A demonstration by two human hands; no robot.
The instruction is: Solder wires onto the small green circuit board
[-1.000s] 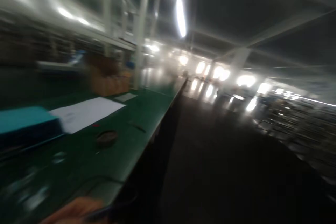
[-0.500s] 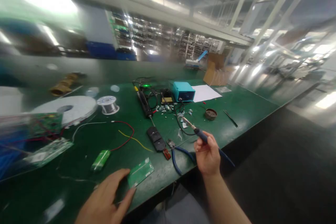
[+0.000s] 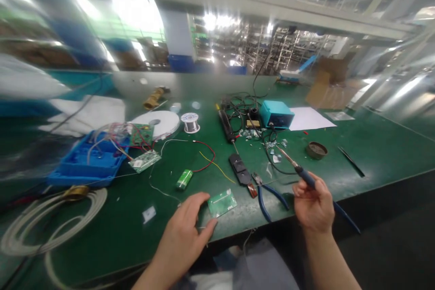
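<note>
My right hand (image 3: 313,201) is closed round the dark blue handle of a soldering iron (image 3: 306,176). The iron's tip points up and left over the bench, near scattered scraps. At the bench's front edge, my left hand (image 3: 186,226) grips a small green circuit board (image 3: 222,203) by its left end, with thumb and forefinger at its corners. Between the hands lie blue-handled cutters (image 3: 264,201) with spread handles, and a black tool with a flat body (image 3: 240,170). A green battery pack (image 3: 184,179) with a red wire rests beyond my left hand.
Left of the spool of solder wire (image 3: 190,123) are a white reel (image 3: 166,122) and a blue box (image 3: 84,158) with wired boards. Coiled pale tubing (image 3: 91,217) lies front left. A teal soldering station (image 3: 277,114), a round tin (image 3: 316,149) and tweezers (image 3: 351,161) sit to the right.
The view has swung left, so the bench items appear farther right and the blue box and tubing show more fully. Both hands keep their holds.
</note>
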